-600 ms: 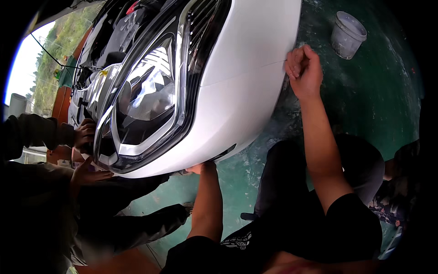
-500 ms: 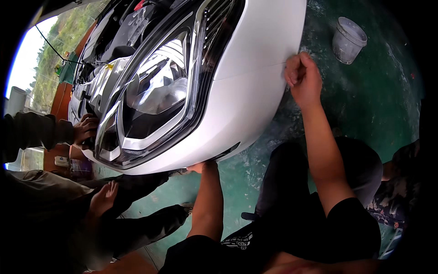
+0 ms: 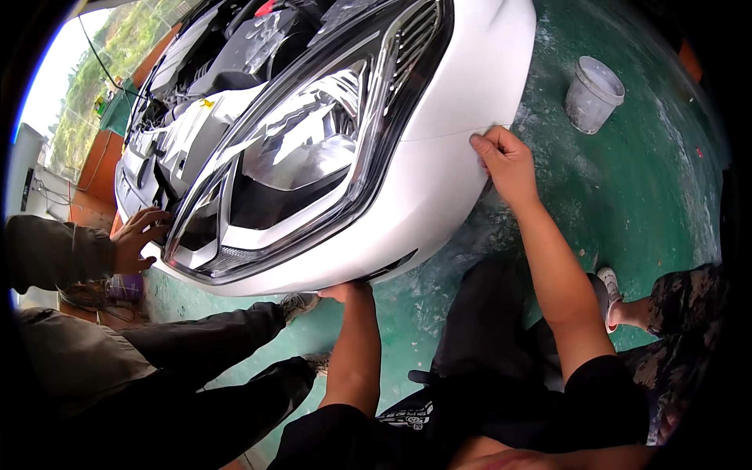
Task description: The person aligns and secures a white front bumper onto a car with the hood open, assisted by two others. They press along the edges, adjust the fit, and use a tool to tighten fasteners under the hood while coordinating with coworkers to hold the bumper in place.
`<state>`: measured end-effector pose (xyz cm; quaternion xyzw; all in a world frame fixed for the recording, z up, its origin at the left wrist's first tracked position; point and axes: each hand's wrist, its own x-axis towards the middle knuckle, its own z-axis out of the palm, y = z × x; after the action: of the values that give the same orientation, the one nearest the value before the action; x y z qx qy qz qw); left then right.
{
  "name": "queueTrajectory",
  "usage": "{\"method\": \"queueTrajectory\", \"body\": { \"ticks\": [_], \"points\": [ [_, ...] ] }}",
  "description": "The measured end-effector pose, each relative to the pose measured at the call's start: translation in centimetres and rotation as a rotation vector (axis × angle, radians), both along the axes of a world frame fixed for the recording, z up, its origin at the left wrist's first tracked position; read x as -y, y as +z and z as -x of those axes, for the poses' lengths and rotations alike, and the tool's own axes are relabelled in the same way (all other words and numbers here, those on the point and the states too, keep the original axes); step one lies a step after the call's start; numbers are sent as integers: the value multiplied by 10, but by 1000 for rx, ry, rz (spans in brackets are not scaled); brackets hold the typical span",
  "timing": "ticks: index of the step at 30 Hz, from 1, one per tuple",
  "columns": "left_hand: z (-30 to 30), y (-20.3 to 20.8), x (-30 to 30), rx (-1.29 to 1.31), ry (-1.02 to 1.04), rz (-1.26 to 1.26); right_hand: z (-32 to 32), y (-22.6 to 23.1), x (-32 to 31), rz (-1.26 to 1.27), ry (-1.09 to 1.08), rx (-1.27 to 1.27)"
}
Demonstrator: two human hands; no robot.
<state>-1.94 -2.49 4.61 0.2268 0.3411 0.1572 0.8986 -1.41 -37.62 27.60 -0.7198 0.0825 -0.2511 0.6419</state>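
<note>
The right hand [image 3: 505, 163] curls narrowly at the white front bumper [image 3: 439, 184]. The left hand [image 3: 345, 291] is beneath, its grip impossible to tell.

Head view, from the left of two fisheye cameras worn on the person's head, facing down and forward over the black shirt [image 3: 407, 415] at the near edge. The white bumper [image 3: 442, 176] and headlight [image 3: 301, 163] stand close, left of centre; the bucket [image 3: 593, 95] stands farther off, at far right. Straight edges bow toward the dark rim.
</note>
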Motion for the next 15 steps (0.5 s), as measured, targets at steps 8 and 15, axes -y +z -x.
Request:
{"method": "queueTrajectory", "body": {
  "ticks": [8, 15],
  "points": [
    [-7, -33, -2, -38, 146, -41, -5, -11, 18, -17, 94, 12],
    [15, -43, -30, -600, -129, -180, -13, -6, 27, 79, 160, -29]
  ]
}}
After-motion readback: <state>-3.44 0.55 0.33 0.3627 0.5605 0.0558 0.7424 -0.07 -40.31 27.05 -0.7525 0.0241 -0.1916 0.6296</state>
